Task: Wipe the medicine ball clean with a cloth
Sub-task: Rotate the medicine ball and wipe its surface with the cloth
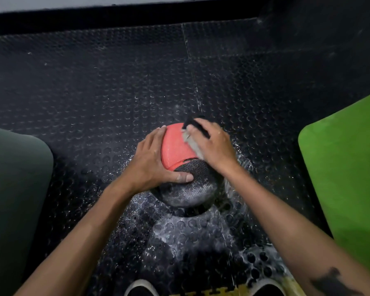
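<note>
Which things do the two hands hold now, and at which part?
The right hand grips the cloth against the medicine ball, upper right side. The left hand steadies the ball's left side, thumb across its dark front.

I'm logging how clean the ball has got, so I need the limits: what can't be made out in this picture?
- Medicine ball, head view: far side and underside are turned away; left hand and right hand cover its flanks.
- Cloth: mostly under the right hand's grip and motion-blurred, so its size and dirt are unclear.
- Shoes: cut off by the bottom edge.
- Green mat: cut off by the right edge.
</note>
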